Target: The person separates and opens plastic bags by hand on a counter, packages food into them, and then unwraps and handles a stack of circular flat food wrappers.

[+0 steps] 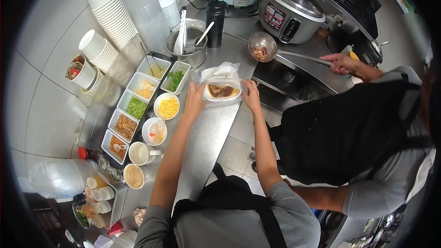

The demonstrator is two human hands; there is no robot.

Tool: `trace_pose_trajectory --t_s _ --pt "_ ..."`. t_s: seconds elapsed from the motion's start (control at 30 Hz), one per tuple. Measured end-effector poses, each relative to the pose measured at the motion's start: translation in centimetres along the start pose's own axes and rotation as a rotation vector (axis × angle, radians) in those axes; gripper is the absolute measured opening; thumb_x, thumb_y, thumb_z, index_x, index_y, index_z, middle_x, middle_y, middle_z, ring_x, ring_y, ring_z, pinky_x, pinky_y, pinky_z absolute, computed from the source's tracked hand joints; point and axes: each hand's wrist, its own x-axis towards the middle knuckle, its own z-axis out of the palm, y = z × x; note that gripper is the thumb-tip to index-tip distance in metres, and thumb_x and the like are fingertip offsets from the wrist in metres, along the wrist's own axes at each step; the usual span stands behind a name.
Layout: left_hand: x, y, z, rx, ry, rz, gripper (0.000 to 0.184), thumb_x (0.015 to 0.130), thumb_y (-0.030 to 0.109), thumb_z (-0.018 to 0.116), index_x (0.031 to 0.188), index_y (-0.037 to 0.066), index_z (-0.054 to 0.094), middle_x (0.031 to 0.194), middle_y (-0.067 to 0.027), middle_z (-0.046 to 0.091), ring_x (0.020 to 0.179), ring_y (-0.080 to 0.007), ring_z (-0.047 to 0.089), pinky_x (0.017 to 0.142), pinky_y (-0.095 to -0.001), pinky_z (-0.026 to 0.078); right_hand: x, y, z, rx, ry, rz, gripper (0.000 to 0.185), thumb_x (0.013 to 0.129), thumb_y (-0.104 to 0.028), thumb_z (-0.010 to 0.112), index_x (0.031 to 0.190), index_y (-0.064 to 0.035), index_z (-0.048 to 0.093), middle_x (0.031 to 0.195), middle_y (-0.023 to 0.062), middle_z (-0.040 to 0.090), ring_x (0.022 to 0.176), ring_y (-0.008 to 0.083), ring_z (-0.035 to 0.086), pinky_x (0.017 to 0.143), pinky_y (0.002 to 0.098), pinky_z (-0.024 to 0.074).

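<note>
Both of my hands hold the edges of a clear plastic bag (228, 70) over the steel counter. My left hand (195, 97) has its fingers closed on the bag's left side, and my right hand (251, 95) grips its right side. Between them sits a white bowl (209, 95) with dark brown food and sauce in it. Whether the bag lines the bowl or goes around it, I cannot tell. To the right, a co-worker's hand (340, 64) holds a long-handled ladle (262, 39) with chunks of food in its cup.
Left of my arms are topping trays (136, 108), a bowl of corn (166, 106) and mugs (142, 153). Behind stand paper cup stacks (112, 14), a steel pot (197, 57), a black bottle (215, 23) and rice cookers (291, 11). A co-worker (340, 133) stands close on my right.
</note>
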Motion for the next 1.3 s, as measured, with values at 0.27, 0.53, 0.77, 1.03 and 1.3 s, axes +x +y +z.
trace_pose_trajectory --t_s 0.27,0.53,0.77,1.03,1.3 --pt "2.6 -1.0 1.6 -0.227 -0.162 -0.160 0.101 0.050 -0.010 0.071 0.136 0.014 0.024 0.116 -0.0194 0.035 0.111 -0.0385 0.042 0.095 -0.0392 0.039 1.7 1.9 2.4 0.122 -0.075 0.094 0.054 0.066 0.005 0.061 0.118 -0.0037 0.052 0.108 0.0105 0.056 0.095 0.0241 0.055 0.083 0.0278 0.0424" --pt "3.3 -3.7 2.1 -0.589 -0.406 -0.330 0.088 0.064 0.000 0.063 0.140 0.015 0.021 0.134 -0.0156 0.035 0.114 -0.0239 0.045 0.094 -0.0294 0.038 2.1 1.3 2.6 0.811 -0.020 0.645 0.038 0.078 0.002 0.053 0.116 -0.0010 0.056 0.120 0.0106 0.053 0.108 0.0181 0.053 0.086 0.0225 0.0398" --pt "0.6 -3.4 1.7 -0.674 -0.094 -0.283 0.064 0.073 -0.002 0.053 0.133 0.011 0.037 0.132 -0.0170 0.040 0.105 -0.0242 0.052 0.084 -0.0294 0.045 -10.0 -2.1 0.3 1.032 0.559 0.778 0.028 0.086 -0.005 0.049 0.114 -0.0027 0.049 0.115 0.0094 0.050 0.106 0.0225 0.052 0.093 0.0362 0.0400" --pt "-7.0 12.0 -20.0 -0.571 0.673 0.038 0.043 0.082 -0.003 0.050 0.124 0.006 0.045 0.123 -0.0125 0.046 0.102 -0.0192 0.052 0.082 -0.0298 0.046 -23.1 -6.8 -3.7 0.790 0.430 0.927 0.028 0.083 0.001 0.045 0.109 -0.0069 0.050 0.110 0.0085 0.048 0.089 0.0166 0.056 0.073 0.0290 0.0462" --pt "-22.5 18.7 -32.6 -0.633 1.548 0.408 0.033 0.085 0.015 0.047 0.117 0.011 0.040 0.114 -0.0131 0.047 0.108 -0.0278 0.045 0.089 -0.0467 0.036 -25.2 -12.1 -1.9 0.729 0.333 0.842 0.027 0.082 0.001 0.043 0.108 -0.0069 0.051 0.109 0.0085 0.047 0.082 0.0147 0.057 0.067 0.0275 0.0457"
